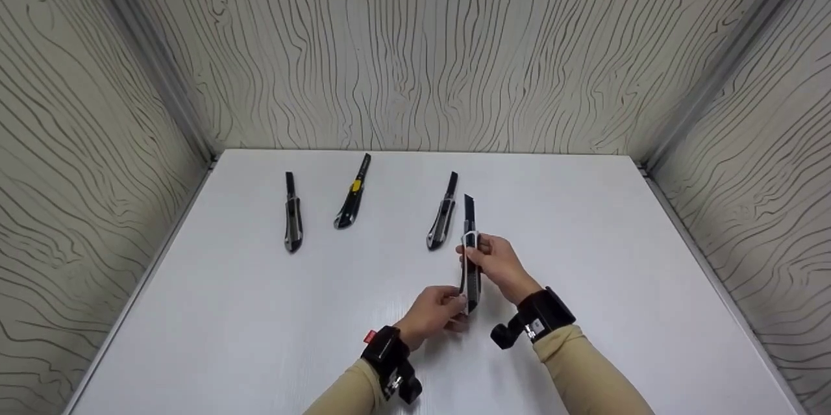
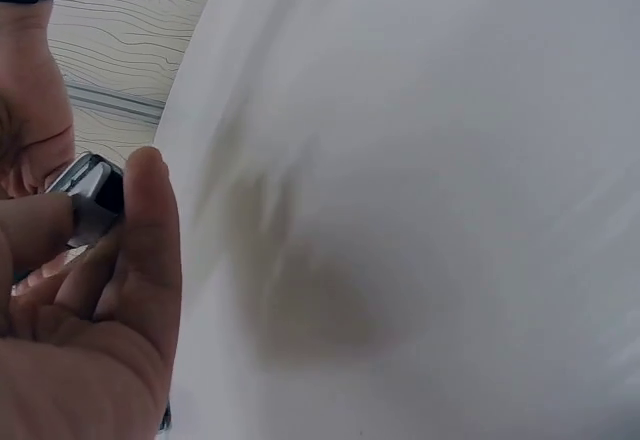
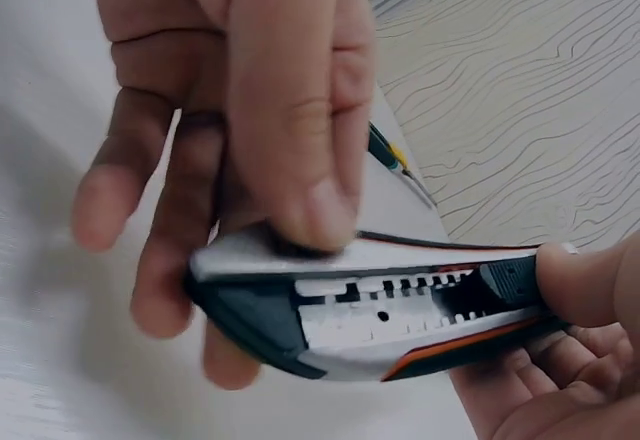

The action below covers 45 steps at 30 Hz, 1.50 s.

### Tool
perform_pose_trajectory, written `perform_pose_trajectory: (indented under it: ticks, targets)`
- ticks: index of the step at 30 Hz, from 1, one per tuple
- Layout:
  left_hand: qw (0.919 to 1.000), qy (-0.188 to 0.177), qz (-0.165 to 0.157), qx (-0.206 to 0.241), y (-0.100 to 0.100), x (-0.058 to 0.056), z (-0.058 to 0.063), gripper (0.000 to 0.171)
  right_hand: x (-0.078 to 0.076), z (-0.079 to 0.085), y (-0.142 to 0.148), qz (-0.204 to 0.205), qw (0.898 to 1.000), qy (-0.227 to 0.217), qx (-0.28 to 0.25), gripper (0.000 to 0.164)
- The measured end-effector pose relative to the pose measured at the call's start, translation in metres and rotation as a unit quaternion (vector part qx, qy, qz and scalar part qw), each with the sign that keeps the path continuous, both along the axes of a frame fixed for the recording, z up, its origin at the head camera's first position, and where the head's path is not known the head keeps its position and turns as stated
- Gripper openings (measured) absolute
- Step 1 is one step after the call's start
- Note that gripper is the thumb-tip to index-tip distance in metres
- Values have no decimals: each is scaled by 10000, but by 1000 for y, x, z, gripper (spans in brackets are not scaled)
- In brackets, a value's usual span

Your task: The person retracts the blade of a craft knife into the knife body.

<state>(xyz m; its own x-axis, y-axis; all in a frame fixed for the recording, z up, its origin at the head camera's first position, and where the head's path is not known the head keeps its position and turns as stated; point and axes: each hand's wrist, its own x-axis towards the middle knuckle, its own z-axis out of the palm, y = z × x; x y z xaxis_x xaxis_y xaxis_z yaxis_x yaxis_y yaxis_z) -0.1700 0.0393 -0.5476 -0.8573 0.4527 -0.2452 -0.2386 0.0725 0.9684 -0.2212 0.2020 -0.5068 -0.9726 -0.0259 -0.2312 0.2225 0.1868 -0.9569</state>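
**Left hand [image 1: 434,312] and right hand [image 1: 501,264] hold one utility knife [image 1: 473,285] above a white tabletop [image 1: 584,226]**

The utility knife is raised off the tabletop, in front of the person, with its dark blade [image 1: 469,208] pointing away from them. The left hand pinches the butt end of the handle between thumb and forefinger; in the right wrist view its other fingers hang loosely below. The right hand grips the handle farther forward, its thumb against the black slider [image 3: 508,282]. That same view shows a toothed metal channel along the handle and an orange stripe on one edge.

Three more knives lie on the tabletop, blades pointing toward the back wall [image 1: 415,51]. A grey-and-black knife [image 1: 442,221] lies near the held one, just to its left. Farther left is a black knife with a yellow slider [image 1: 351,199], and beyond it another grey-and-black cutter [image 1: 293,223]. Black cameras are strapped to both wrists, below beige sleeves. The walls carry a dark wood-grain pattern.
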Motion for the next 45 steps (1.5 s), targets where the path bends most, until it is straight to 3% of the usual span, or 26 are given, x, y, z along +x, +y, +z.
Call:
perform_pose_trajectory:
  ticks: [8,16,23,45]
  targets:
    - [9993,15,367,92,3,4,-2,23,1,-6,-2,-73,9996,199,-161,32]
    - [9982,78,578,128,6,7,2,21,7,-16,-4,-102,9983,-57,-580,40]
    - [9983,170,548,-37,7,6,-1,21,8,-20,-5,-73,9958,-163,-898,44]
    - [9985,291,391,-245,1,5,-1,21,14,-18,-12,-83,9976,13,-683,31]
